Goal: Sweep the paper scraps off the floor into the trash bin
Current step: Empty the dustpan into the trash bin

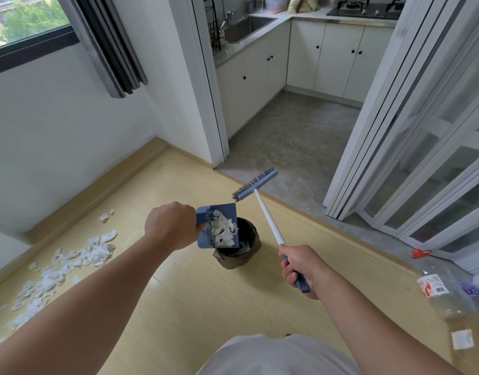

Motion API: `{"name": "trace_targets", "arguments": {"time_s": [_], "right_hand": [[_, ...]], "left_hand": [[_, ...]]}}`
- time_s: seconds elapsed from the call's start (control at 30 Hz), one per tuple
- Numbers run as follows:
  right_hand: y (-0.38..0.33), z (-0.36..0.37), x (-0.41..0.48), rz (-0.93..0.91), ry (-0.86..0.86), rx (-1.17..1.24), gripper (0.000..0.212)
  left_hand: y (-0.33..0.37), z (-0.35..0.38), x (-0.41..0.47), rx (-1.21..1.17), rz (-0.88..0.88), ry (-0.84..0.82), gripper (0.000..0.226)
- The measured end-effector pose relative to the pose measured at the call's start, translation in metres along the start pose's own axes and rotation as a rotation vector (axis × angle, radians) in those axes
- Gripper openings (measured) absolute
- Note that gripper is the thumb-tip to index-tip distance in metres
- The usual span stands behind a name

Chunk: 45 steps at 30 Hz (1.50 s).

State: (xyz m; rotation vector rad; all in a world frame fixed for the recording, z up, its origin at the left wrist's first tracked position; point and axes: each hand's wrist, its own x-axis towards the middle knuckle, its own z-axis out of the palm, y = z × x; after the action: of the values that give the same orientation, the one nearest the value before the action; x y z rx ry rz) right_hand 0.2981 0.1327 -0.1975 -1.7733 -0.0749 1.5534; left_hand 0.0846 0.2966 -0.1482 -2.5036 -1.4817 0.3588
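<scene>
My left hand grips a blue dustpan, tilted over the dark trash bin on the wooden floor. White paper scraps lie in the pan, and some show inside the bin. My right hand holds the blue end of a small broom with a white stick; its blue brush head is raised in the air beyond the bin. Many more torn paper scraps are strewn on the floor at the left, along the wall.
A white wall with a wooden skirting board runs along the left. Ahead, a grey-tiled kitchen opens behind folding glass doors. A clear plastic bottle and a red clip lie on the floor at the right.
</scene>
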Motion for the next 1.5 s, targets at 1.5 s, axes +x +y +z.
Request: {"name": "trace_targets", "arguments": {"time_s": [1.5], "right_hand": [[0.010,-0.003,-0.004,-0.021,0.034,0.011,0.021]], "left_hand": [[0.002,-0.012,0.000,0.033,0.034,-0.013,0.041]]}}
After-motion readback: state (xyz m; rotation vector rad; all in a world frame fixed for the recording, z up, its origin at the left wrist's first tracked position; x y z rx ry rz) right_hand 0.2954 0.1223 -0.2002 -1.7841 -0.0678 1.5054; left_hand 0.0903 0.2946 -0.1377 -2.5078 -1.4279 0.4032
